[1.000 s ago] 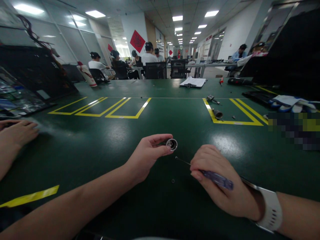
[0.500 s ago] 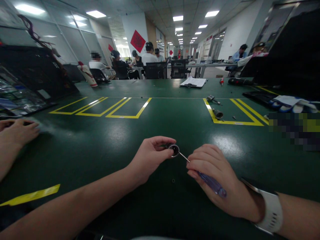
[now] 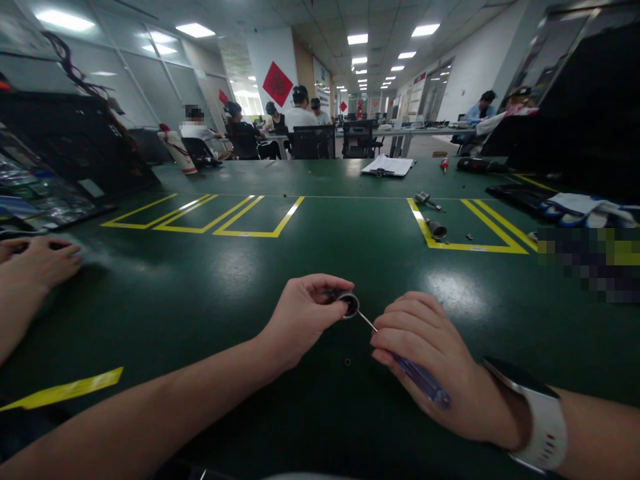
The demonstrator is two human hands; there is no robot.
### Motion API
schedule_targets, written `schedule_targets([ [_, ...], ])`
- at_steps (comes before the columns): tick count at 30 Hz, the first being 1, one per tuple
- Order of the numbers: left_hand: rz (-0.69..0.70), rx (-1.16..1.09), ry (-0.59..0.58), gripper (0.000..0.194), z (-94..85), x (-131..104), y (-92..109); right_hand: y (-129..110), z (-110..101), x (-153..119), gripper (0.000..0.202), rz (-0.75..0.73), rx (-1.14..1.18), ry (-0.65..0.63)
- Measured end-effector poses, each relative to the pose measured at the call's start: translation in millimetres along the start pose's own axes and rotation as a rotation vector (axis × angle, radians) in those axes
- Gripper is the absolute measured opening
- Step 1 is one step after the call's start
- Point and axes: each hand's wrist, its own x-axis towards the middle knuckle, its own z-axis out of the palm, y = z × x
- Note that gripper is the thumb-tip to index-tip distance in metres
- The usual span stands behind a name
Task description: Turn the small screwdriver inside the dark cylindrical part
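Between thumb and fingers my left hand [image 3: 305, 317] pinches a small round metal part [image 3: 350, 305], its open end facing me and to the right. My right hand [image 3: 425, 353] is closed around a screwdriver [image 3: 423, 382] with a translucent purple handle. The thin shaft points up and left to the rim of the metal part; whether its tip is inside cannot be made out. On the green table [image 3: 200, 300] below the hands lies a tiny ring [image 3: 347, 362].
Inside a yellow taped area at right lie a metal cup [image 3: 437, 229], a metal piece [image 3: 427, 201] and small bits. A clipboard [image 3: 389, 165] is at the back. Another person's hand [image 3: 47, 263] rests at left. Gloves [image 3: 587, 208] lie far right.
The screwdriver handle and my right hand have shifted very slightly down. Both hands keep their hold, and the view has moved a little.
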Motion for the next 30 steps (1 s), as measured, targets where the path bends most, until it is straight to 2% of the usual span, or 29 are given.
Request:
schedule_targets([
  [30, 0.003, 0.015, 0.0, 0.026, 1.2, 1.3, -1.2, -1.9, -1.1, 0.1, 0.008, -0.045, -0.042, -0.01],
])
